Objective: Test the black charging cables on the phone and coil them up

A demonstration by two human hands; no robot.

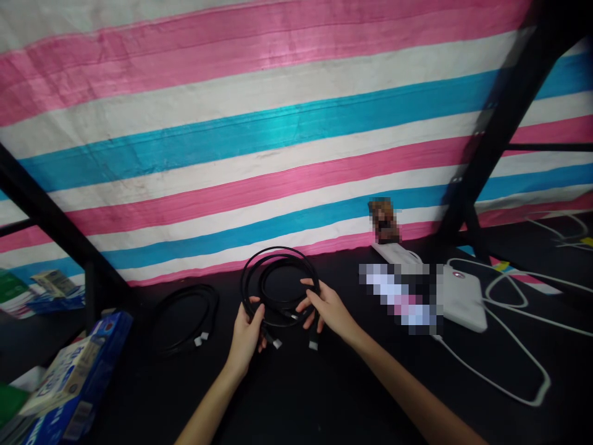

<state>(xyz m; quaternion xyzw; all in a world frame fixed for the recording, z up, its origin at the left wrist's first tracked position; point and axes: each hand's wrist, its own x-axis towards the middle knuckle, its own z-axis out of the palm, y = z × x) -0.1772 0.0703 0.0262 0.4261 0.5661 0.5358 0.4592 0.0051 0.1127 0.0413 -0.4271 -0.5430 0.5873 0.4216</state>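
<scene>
Both hands hold a coiled black cable (278,249) low over the black tabletop, one at each side of its loops. My left hand (247,334) is closed on the left side, thumb on top, with a flat metal-tipped plug (277,343) sticking out beside its fingers. On the right side, my right hand (328,309) pinches the loops with bent fingers, and a second plug (314,342) hangs below it. Another metal tip (294,316) shows inside the coil; whether it belongs to the same cable I cannot tell. A separate coiled black cable (216,304) lies to the left.
Blue and white boxes (81,377) stand at the left edge. To the right are a white device (466,296), white cords (519,364) and a pixelated object (401,296). Black posts (498,133) rise on both sides before a striped sheet (278,130).
</scene>
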